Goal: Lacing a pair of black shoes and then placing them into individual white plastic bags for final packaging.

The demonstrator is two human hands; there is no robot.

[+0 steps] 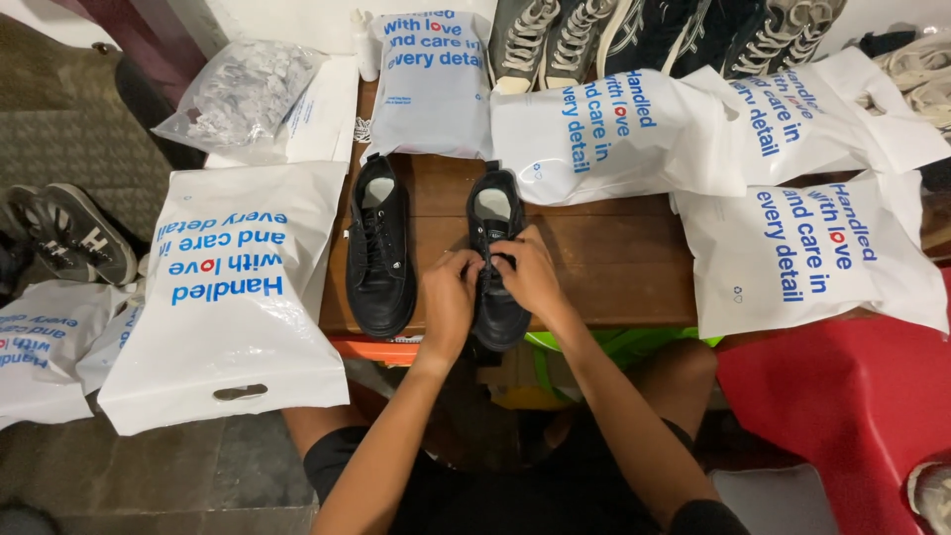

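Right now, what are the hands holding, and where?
Both the left hand and right hand grip the right-side black shoe at its laces, mid-upper.

A shoe-packing workspace, likely a small shop's back room: around the wooden table, white printed mailer bags lie stacked, with rows of sneakers along its far edge.

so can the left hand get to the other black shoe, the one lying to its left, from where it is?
Probably yes. The left hand is on the laces of the right-side black shoe, and the other black shoe lies right beside it on the wooden table. Nothing sits between them; the white bag lies further left.
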